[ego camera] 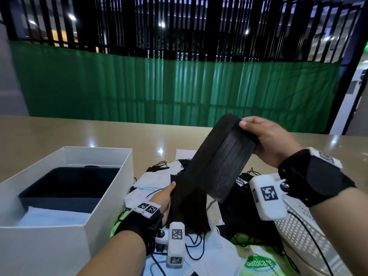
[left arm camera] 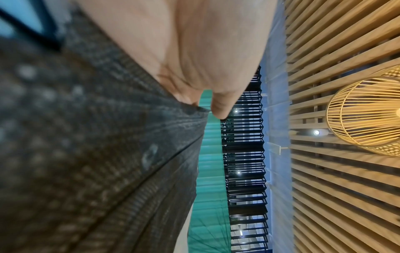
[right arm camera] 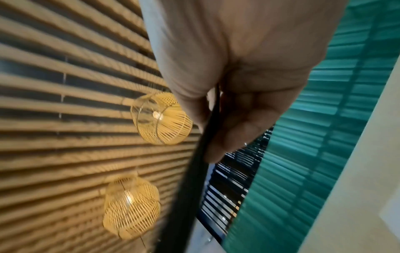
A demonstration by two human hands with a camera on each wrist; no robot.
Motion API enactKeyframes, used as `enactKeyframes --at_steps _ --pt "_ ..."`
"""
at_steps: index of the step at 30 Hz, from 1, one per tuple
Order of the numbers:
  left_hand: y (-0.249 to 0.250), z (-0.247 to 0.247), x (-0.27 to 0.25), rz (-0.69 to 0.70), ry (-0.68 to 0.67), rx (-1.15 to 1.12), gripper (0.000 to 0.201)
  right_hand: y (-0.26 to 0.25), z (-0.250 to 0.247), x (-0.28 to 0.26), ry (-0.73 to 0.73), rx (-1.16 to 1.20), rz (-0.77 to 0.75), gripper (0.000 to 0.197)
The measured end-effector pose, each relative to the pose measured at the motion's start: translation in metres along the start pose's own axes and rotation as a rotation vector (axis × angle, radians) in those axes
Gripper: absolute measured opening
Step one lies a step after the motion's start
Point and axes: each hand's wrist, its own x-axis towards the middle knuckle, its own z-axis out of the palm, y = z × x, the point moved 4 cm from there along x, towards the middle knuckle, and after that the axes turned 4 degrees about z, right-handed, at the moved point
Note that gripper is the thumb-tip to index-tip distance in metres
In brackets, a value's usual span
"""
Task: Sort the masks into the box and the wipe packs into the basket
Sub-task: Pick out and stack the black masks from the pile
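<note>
Both hands hold black pleated masks [ego camera: 223, 160] in the air over the pile. My right hand [ego camera: 264, 136] pinches their top end between thumb and fingers, and the right wrist view shows that hand [right arm camera: 238, 85] gripping the thin black edge [right arm camera: 194, 171]. Lower down, my left hand [ego camera: 165, 198] grips the dark fabric; up close its thumb [left arm camera: 216, 102] presses on the black weave [left arm camera: 86, 154]. To the left stands the white box [ego camera: 111, 188] with a dark tray inside. At the lower right sits the white perforated basket [ego camera: 298, 232]. A green Sanicare wipe pack [ego camera: 260, 263] lies in front of it.
White and black masks [ego camera: 155, 180] with loose ear loops lie heaped on the beige table [ego camera: 59, 134] between box and basket. A green fence stands beyond the table's far edge.
</note>
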Motion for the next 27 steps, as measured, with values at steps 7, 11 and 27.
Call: enactKeyframes --at_steps 7,11,27 --pt "-0.001 0.001 0.003 -0.066 -0.142 -0.063 0.079 0.087 0.038 0.014 -0.206 -0.400 0.204 0.016" --pt "-0.003 0.006 0.000 -0.046 -0.255 -0.023 0.050 0.132 0.040 0.025 -0.181 -0.599 0.240 0.032" --pt "-0.001 0.000 0.003 0.036 -0.178 -0.452 0.045 0.161 0.029 0.013 -0.260 -0.393 0.409 0.050"
